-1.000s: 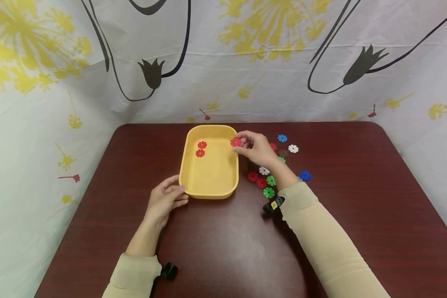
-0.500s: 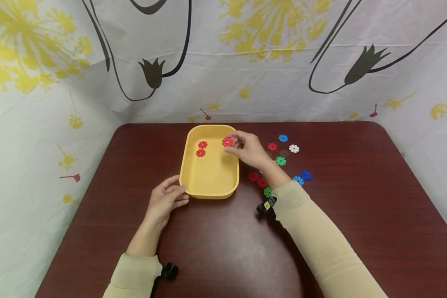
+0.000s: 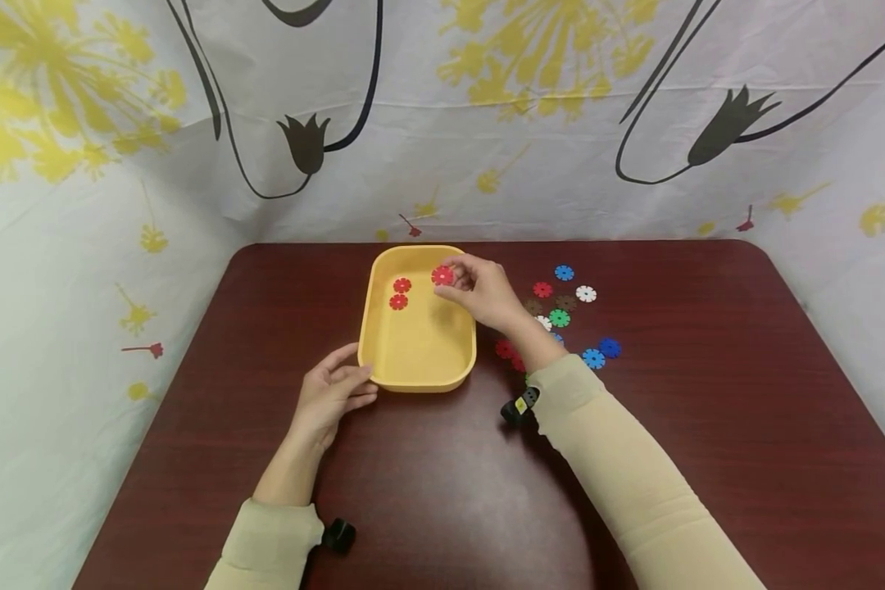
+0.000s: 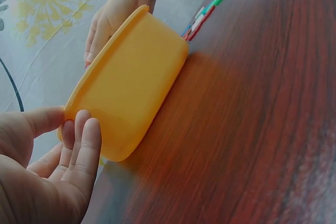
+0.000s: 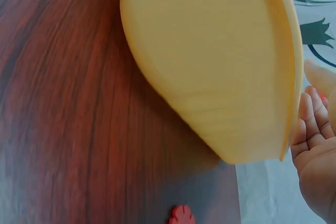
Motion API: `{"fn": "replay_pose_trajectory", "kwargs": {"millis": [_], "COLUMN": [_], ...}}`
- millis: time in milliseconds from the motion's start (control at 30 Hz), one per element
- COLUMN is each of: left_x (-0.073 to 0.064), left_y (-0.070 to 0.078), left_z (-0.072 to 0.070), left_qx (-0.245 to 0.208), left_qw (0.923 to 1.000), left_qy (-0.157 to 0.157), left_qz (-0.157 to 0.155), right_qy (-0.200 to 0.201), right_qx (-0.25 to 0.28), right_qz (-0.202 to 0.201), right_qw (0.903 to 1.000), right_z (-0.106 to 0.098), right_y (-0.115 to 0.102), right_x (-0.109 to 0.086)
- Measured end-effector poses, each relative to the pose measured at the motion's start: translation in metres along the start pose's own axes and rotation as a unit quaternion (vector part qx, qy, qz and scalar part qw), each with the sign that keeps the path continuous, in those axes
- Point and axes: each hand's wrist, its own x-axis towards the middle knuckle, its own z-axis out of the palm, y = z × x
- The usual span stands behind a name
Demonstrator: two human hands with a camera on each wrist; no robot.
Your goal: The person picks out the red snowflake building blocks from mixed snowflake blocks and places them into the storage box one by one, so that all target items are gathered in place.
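A yellow plastic tray (image 3: 416,352) stands on the dark red-brown table. Its near-left corner is pinched by my left hand (image 3: 329,395), thumb on the rim and fingers against the outer wall, as the left wrist view (image 4: 58,156) also shows. Over the tray's far right part, my right hand (image 3: 487,295) pinches a red notched disc (image 3: 442,275) between thumb and fingers. Two red notched discs (image 3: 399,301) lie inside the tray, close together on its left side. In the right wrist view, the tray wall (image 5: 210,66) partly hides the right hand (image 5: 317,145).
Right of the tray, loose notched discs lie on the table: a green disc (image 3: 559,318), a white disc (image 3: 586,293), a dark blue disc (image 3: 610,347), a red disc (image 3: 542,289) and several others. The right forearm covers some. A patterned cloth (image 3: 531,180) hangs behind the table.
My right hand has moved left over the tray with the red disc, from the tray's right rim inward. My left hand stays on the tray corner. More loose discs show behind the right wrist.
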Motion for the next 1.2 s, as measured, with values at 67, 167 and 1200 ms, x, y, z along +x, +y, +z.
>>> {"fn": "replay_pose_trajectory", "kwargs": {"millis": [67,167,1200], "left_x": [0.000,0.000,0.001], "left_y": [0.000,0.000,-0.002], "left_z": [0.000,0.000,-0.001], "left_qx": [0.001,0.003,-0.006], "left_qw": [1.0000,1.0000,0.9999], "left_qy": [0.000,0.000,-0.003], "left_qz": [0.000,-0.002,0.014], "right_qy": [-0.001,-0.005,-0.069], "right_qx": [0.003,0.004,-0.018], "right_qz": [-0.004,-0.007,-0.019], "right_qw": [1.0000,1.0000,0.9973], "right_z": [0.003,0.008,0.053], "right_y": [-0.001,-0.003,-0.021], "right_x": [0.002,0.004,0.022]}}
